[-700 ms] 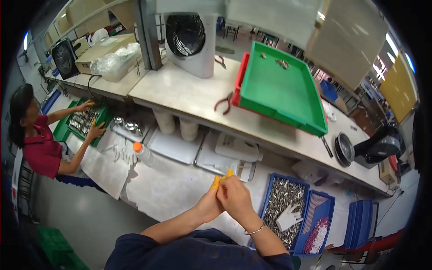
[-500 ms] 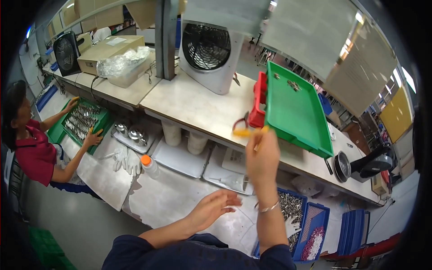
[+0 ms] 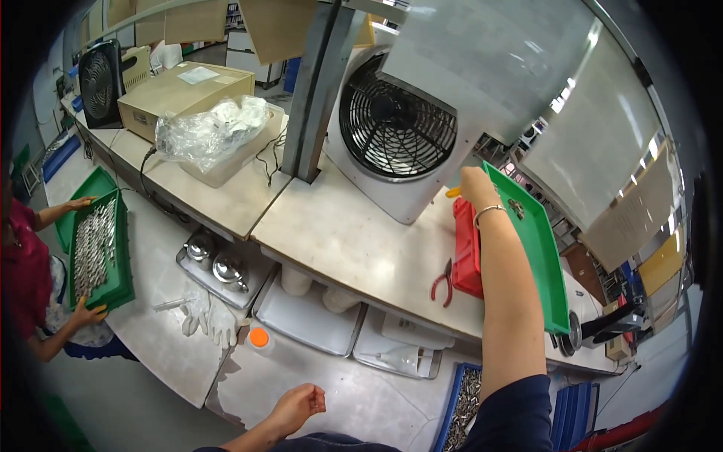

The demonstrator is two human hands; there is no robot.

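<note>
One yellow object (image 3: 453,193) in right hand (image 3: 476,186), left hand (image 3: 298,407) apart.

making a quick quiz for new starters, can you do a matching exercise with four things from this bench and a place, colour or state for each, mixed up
1. right grip
2. left grip
3. pliers
4. bottle

A. orange-topped
B. over the lower table
C. something yellow showing at its edge
D. red-handled, on the upper bench

Pairs: 1-C, 2-B, 3-D, 4-A
</note>
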